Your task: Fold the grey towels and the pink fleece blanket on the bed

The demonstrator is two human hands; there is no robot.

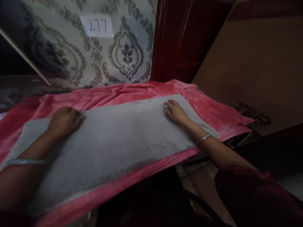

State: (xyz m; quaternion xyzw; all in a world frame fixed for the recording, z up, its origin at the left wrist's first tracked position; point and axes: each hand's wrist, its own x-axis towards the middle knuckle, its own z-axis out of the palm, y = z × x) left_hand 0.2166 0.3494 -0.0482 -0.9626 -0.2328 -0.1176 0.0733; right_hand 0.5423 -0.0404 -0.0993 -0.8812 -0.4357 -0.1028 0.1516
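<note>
The left hand (65, 121) and right hand (174, 111) lie palm-down, fingers spread, on a flat grey felt-like sheet (118, 142). It lies on a pink plush blanket (208, 108). Behind, a white label (97, 25) on patterned damask fabric (123, 53) reads "277".

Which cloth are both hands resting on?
The grey cloth, lying on top of the pink one; left hand and right hand press it flat.
</note>
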